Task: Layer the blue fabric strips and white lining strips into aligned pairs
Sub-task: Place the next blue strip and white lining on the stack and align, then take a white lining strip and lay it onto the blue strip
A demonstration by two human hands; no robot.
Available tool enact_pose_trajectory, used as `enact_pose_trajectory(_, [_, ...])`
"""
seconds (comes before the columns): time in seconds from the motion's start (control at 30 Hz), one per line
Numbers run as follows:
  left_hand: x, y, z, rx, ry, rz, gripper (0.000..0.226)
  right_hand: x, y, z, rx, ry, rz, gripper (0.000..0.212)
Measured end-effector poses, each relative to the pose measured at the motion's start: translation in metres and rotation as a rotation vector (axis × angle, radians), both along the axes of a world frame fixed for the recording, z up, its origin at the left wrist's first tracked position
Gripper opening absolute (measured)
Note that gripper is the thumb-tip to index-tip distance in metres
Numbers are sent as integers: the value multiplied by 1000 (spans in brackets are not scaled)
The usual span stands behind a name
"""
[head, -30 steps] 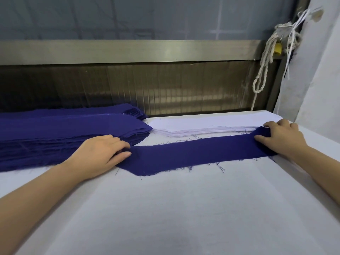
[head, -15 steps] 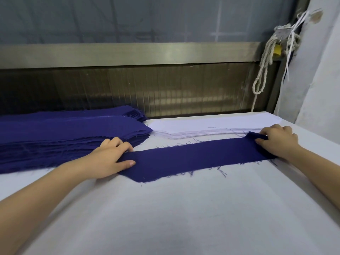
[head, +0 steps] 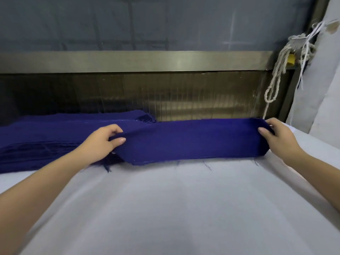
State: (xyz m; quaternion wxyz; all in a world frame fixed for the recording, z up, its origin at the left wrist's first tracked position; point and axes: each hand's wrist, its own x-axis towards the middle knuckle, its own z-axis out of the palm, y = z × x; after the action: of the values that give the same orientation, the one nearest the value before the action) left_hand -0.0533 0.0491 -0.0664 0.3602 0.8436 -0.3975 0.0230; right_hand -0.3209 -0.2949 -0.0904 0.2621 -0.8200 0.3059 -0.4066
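In the head view, one blue fabric strip [head: 193, 140] is stretched between the two hands, at the far side of the white-covered table [head: 165, 208]. It is a long, dark blue band with its broad face turned toward the camera. Its lower edge is frayed, and some loose threads hang from it onto the table cover. Both lower corners are cut at a slant. The cloth looks smooth, with a small fold near the left end.

The left hand [head: 103, 142] pinches the left end, thumb on the near face and fingers curled over the top edge. The right hand [head: 277, 140] grasps the right end in the same way.

Behind the left hand lies a stack of blue strips [head: 46, 137], flat on the table, and the held strip overlaps its right end. A white rope [head: 276, 83] hangs at the far right.
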Motion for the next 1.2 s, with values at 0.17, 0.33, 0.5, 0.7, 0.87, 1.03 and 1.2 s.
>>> enact_pose_trajectory(0.17, [31, 20, 13, 50, -122, 220, 24, 42, 22, 7, 165, -19, 106, 5])
enact_pose_trajectory(0.33, [76, 46, 19, 184, -143, 405, 32, 99, 57, 12, 343, -75, 203, 20])
enact_pose_trajectory(0.5, [119, 85, 27, 286, -157, 584, 33, 151, 91, 19, 553, -127, 331, 14])
enact_pose_trajectory(0.7, [148, 120, 35, 413, -224, 696, 31, 199, 123, 30, 597, -91, 393, 20])
enact_pose_trajectory(0.87, [167, 134, 29, 532, -190, 803, 33, 227, 139, 38, 590, -40, 407, 31])
enact_pose_trajectory(1.03, [177, 140, 27, 634, -208, 867, 31, 241, 146, 35, 511, 29, 402, 38])
enact_pose_trajectory(1.2, [183, 142, 26, 728, -270, 926, 31, 251, 148, 26, 457, 54, 427, 40])
